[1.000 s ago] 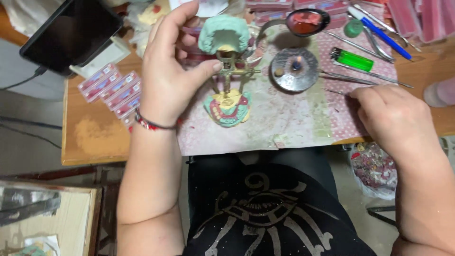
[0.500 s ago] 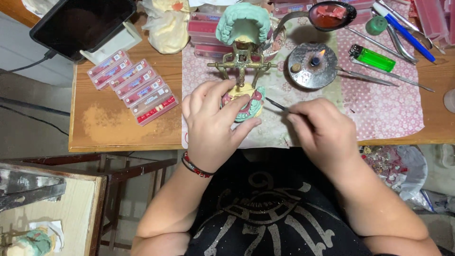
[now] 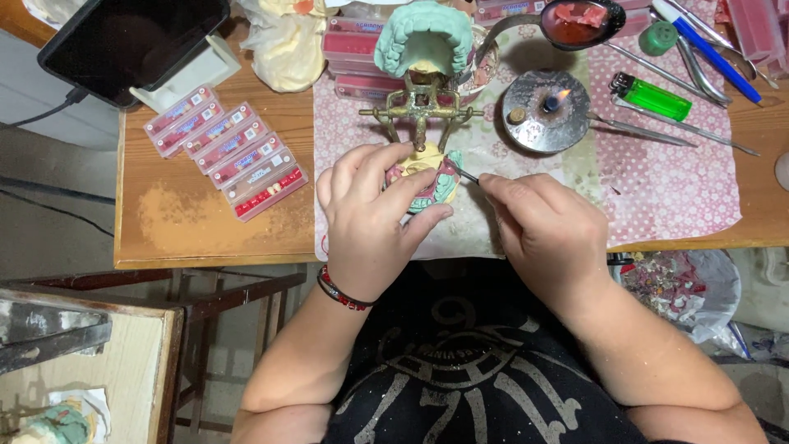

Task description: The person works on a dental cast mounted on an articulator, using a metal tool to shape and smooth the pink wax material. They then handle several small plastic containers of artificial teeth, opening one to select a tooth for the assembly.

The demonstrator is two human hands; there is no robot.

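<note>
Two hands on the job: left hand (image 3: 370, 218) cups the lower dental model (image 3: 431, 181) at centre of the cloth, fingers curled round it. Right hand (image 3: 542, 230) pinches a thin metal tool (image 3: 467, 175), tip approx. at the model's 3 o'clock edge, prob. touching. Risk: lit burner (image 3: 546, 111) at 1 o'clock, v. near; a slip could gouge the wax.

Lighting: bright, even, from above; colours clear. Shadows: soft, short, under the hands and beneath the bench (image 3: 205, 238) edge at 6 o'clock. Glare: faint sheen on the dark tablet (image 3: 123, 41) at 10 o'clock and on the round metal dish (image 3: 526, 131), where a small flame (image 3: 552, 100) glows. Focus: sharp at centre. Edges: slight wide-angle bending, mild softness at 7 o'clock.
</note>
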